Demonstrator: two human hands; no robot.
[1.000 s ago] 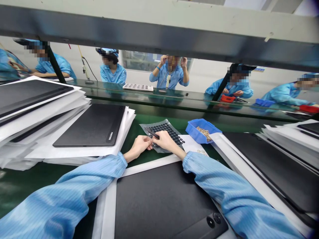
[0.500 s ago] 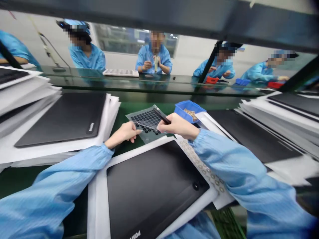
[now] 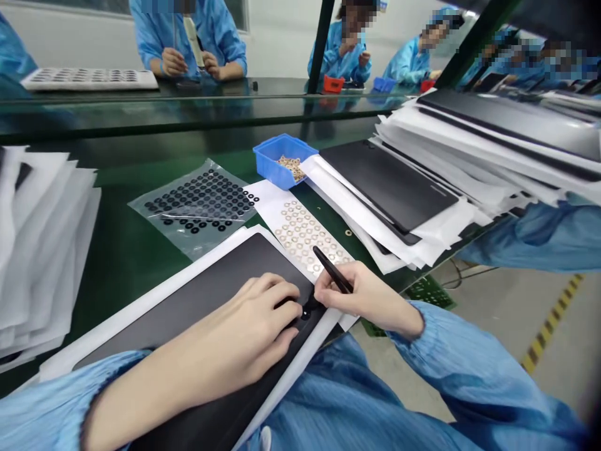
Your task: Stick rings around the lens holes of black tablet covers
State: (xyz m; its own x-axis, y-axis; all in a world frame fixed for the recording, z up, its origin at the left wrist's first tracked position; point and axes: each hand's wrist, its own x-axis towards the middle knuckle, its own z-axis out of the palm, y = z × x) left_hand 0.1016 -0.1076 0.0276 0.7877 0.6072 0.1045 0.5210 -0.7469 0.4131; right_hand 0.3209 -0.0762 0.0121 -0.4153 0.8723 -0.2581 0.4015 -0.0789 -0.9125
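My left hand (image 3: 258, 326) lies over a black laptop cover panel (image 3: 206, 294), palm down. Its fingers are apart, with the fingertips close to a small black ring (image 3: 306, 313) near the panel's corner. In my right hand (image 3: 366, 294) is a slim black tool that looks like tweezers (image 3: 331, 268), slanting up and to the left. The right fingertips are at the panel's edge, beside a small dark piece by the ring; whether they touch it I cannot tell. White foam sheet (image 3: 159, 300) lies under the panel.
A clear plastic sheet (image 3: 188, 241) of black rings and a white sheet of pale rings (image 3: 307, 235) lie beyond. Behind them stands a blue bin (image 3: 275, 169) of small brass-coloured parts. Stacked panels (image 3: 389, 181) and foam sheets (image 3: 42, 250) flank the bench. Co-workers (image 3: 192, 44) sit opposite.
Both hands have come back from the sheet of black rings to the panel's corner. The tool stays in my right hand. The view has turned right, and the panel lies at a different angle.
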